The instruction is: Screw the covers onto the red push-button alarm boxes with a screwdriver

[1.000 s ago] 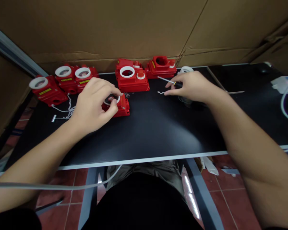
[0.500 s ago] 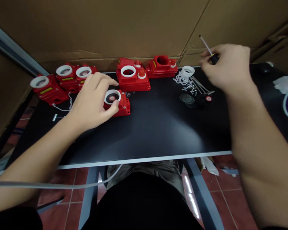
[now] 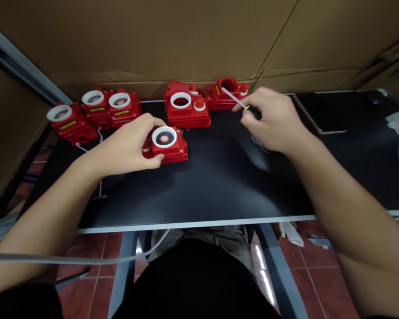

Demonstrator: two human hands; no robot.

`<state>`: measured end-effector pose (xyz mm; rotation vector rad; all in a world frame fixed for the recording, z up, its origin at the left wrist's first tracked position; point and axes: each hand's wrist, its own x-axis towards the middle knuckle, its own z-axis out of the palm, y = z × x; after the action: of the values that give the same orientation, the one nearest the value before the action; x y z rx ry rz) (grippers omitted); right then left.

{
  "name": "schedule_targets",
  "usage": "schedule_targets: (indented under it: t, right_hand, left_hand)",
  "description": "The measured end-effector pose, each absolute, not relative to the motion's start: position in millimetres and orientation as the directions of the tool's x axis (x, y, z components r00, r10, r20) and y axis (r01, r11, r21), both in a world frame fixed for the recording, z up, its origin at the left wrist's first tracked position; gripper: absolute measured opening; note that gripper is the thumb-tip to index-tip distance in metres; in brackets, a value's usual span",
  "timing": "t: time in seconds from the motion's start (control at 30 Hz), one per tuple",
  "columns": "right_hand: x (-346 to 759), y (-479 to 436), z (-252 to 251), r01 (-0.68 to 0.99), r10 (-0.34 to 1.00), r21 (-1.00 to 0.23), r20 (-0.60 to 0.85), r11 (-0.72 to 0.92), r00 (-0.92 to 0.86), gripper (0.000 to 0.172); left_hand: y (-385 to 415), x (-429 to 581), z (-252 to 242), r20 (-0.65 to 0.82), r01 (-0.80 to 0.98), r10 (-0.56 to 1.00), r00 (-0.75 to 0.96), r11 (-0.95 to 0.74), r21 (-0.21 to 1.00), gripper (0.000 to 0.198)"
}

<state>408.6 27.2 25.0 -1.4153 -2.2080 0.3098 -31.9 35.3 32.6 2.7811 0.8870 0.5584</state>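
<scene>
My left hand point(image 3: 129, 144) grips the left end of a red housing point(image 3: 177, 155), thumb on the near side and fingers behind. A white ring point(image 3: 164, 137) with a black disc and a red-and-white centre sits on top of that housing. In my right hand point(image 3: 272, 117) is a screwdriver point(image 3: 233, 97), its fingers closed round the handle and its shaft pointing left and up. Its tip is in front of the opening of a red housing point(image 3: 219, 103) at the back; whether they touch I cannot tell. Clear discs point(image 3: 260, 144) lie partly hidden under this hand.
Three red housings with white rings point(image 3: 72, 126) stand at the back left. Another red housing with a ring point(image 3: 189, 118) is at the back middle, against the cardboard wall point(image 3: 173, 40). A flat dark device point(image 3: 319, 113) lies right. A T-handled tool point(image 3: 100, 190) lies near my left forearm.
My right hand has moved left with the screwdriver and now covers most of the small parts. My left hand and its housing appear slightly farther right, the ring now fully exposed.
</scene>
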Motion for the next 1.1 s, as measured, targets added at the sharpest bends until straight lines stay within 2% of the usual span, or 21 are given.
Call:
schedule_targets:
  t: [0.07,0.23,0.33,0.5,0.63,0.73,0.87,0.93,1.03,1.1]
  right_hand:
    - [390.9,16.8,23.5,0.778,0.884,-0.426,0.299,0.461,-0.36,0.035]
    - [369.0,5.6,12.7,0.735,0.863,-0.454,0.225,0.504,-0.453,0.042]
    - [370.6,7.9,6.7,0.722,0.854,-0.458,0.235,0.519,-0.465,0.041]
    - [377.5,13.6,3.3,0.663,0.802,-0.456,0.396,0.594,-0.446,0.037]
    - [378.8,15.0,4.4,0.536,0.826,-0.629,0.448,0.563,-0.342,0.036]
    - [380.1,13.9,11.1,0.405,0.859,-0.759,0.42,0.51,-0.294,0.025]
    - [382.9,12.3,24.8,0.326,0.851,-0.794,0.424,0.513,-0.309,0.016]
    - [382.5,14.2,28.4,0.261,0.843,-0.811,0.45,0.524,-0.295,0.024]
    - [378.5,20.1,28.2,0.054,0.852,-0.868,0.47,0.493,-0.232,0.052]
    - [374.8,22.2,27.3,-0.054,0.856,-0.875,0.482,0.481,-0.189,0.062]
  left_hand:
    - [35.5,-29.9,31.7,0.272,0.533,0.612,0.743,-0.786,0.313,0.058]
    - [37.9,-28.2,27.2,0.204,0.529,0.639,0.741,-0.744,0.409,0.064]
    - [36.7,-24.4,32.7,0.107,0.577,0.688,0.718,-0.674,0.462,0.07]
    - [30.5,-17.7,40.7,0.03,0.605,0.711,0.703,-0.619,0.501,0.076]
    - [30.4,-17.6,36.3,0.093,0.537,0.661,0.744,-0.675,0.505,0.088]
    - [29.1,-16.5,32.5,0.122,0.511,0.642,0.757,-0.698,0.501,0.093]
    - [21.1,-11.7,28.4,0.177,0.462,0.596,0.783,-0.749,0.475,0.085]
    - [16.4,-9.8,26.5,0.203,0.432,0.565,0.8,-0.776,0.46,0.083]
    - [11.4,-8.5,25.0,0.217,0.407,0.53,0.82,-0.805,0.431,0.082]
    - [9.7,-7.8,25.1,0.217,0.399,0.513,0.831,-0.82,0.409,0.08]
